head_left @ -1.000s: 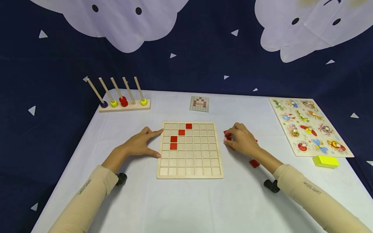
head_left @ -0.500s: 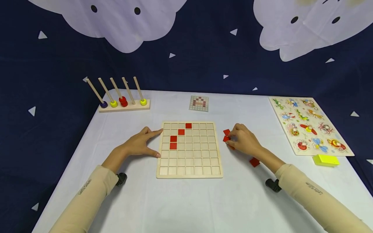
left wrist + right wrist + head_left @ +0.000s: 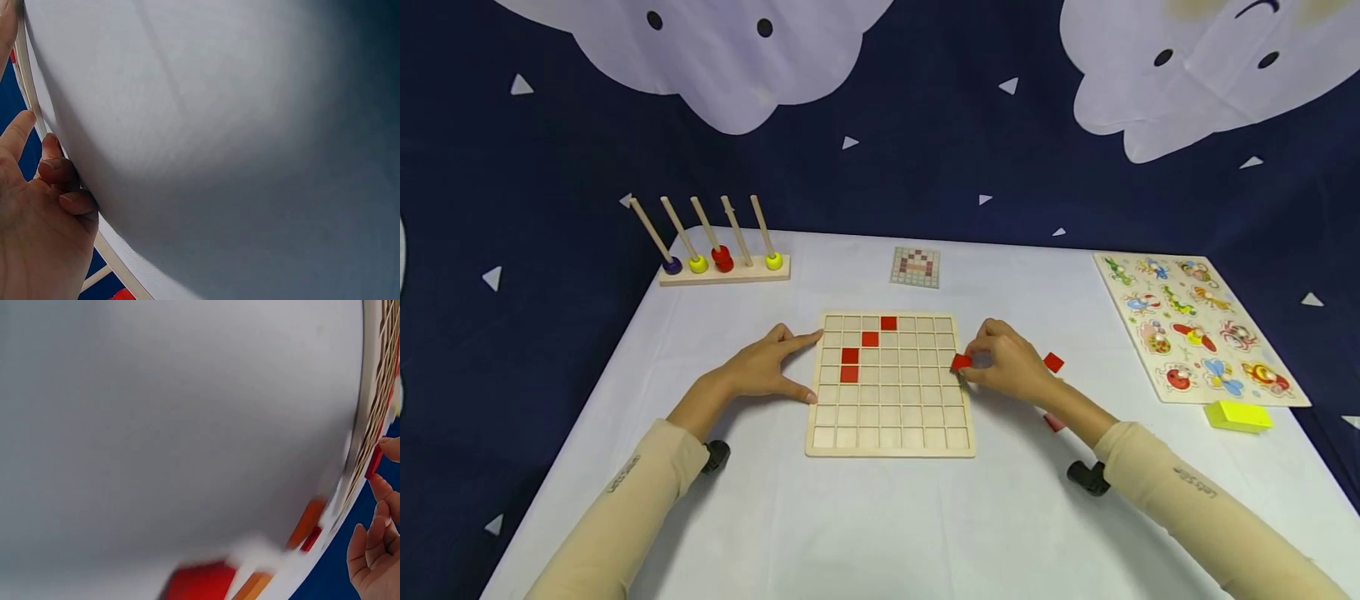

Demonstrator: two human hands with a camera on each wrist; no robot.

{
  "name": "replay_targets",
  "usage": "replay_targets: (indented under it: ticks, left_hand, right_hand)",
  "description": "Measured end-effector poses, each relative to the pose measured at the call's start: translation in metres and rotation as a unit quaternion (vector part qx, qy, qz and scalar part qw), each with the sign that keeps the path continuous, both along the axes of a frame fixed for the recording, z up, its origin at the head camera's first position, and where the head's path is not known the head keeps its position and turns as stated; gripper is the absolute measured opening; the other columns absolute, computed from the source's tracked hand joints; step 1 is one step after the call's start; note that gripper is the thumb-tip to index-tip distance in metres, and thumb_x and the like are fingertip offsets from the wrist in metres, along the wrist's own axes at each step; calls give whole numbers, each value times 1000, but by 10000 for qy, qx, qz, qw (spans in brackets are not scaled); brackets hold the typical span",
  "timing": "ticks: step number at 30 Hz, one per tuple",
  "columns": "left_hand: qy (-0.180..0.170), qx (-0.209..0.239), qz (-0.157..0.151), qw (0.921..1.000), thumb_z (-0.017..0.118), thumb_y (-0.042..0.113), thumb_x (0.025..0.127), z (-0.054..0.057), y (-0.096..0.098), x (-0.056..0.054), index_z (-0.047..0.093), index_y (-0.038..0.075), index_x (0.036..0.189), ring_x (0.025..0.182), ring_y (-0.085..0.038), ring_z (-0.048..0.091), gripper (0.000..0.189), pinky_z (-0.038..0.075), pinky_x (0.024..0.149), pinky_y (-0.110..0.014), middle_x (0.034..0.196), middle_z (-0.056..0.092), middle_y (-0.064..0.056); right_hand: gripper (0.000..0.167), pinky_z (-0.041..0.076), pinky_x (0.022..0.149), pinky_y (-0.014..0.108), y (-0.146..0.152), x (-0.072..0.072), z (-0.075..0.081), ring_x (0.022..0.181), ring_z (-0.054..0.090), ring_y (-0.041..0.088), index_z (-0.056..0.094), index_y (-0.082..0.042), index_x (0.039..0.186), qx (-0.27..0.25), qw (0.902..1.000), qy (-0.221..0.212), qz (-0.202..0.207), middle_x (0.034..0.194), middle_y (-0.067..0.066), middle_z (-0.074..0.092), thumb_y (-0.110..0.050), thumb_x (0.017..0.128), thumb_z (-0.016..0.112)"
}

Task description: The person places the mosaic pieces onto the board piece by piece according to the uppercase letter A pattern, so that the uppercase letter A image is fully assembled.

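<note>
Head view: our left hand (image 3: 767,365), fingers spread, likely steadies the board (image 3: 890,394) while our right hand (image 3: 1006,360) pinches a red tile (image 3: 961,362).

A flat, pale wooden grid board (image 3: 890,415) has the left hand (image 3: 766,367) touching its left edge. Four red square tiles (image 3: 849,374) fill cells stepping down and left from top middle. The right hand (image 3: 1009,363) pinches another red tile (image 3: 960,362) at the board's right edge; two loose tiles (image 3: 1053,362) lie near that wrist.
</note>
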State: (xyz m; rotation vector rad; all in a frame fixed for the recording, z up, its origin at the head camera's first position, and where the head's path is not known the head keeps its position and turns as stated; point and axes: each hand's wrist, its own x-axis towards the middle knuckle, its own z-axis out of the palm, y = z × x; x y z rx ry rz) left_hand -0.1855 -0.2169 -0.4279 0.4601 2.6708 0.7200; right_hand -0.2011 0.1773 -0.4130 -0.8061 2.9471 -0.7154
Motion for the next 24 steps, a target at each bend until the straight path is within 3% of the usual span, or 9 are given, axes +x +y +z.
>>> replay_targets:
  ticks: [7,16,24]
  left_hand:
    - [-21,-39,-27,10000,86,58,66,1,1,-2,34,23,156,84,-18,44,110,39,74,-31,105,42,-6]
    - [-44,-4,-23,10000,87,57,66,1,1,-2,35,23,156,81,-18,43,109,38,71,-31,103,41,-5]
    - [1,27,-52,10000,86,57,66,0,-1,-1,35,24,156,80,-17,43,108,37,71,-31,103,40,-5]
  right_hand:
    - [20,45,76,33,-42,8,0,87,48,16,76,-5,87,-238,9983,-19,537,87,0,52,-19,75,85]
    - [23,46,72,26,-102,18,-1,90,49,12,77,-6,90,-18,9911,-123,1327,88,-4,51,-24,78,84]
    - [23,48,75,25,-132,24,-4,90,48,12,78,-4,93,119,9874,-18,1577,89,-4,51,-24,81,82]
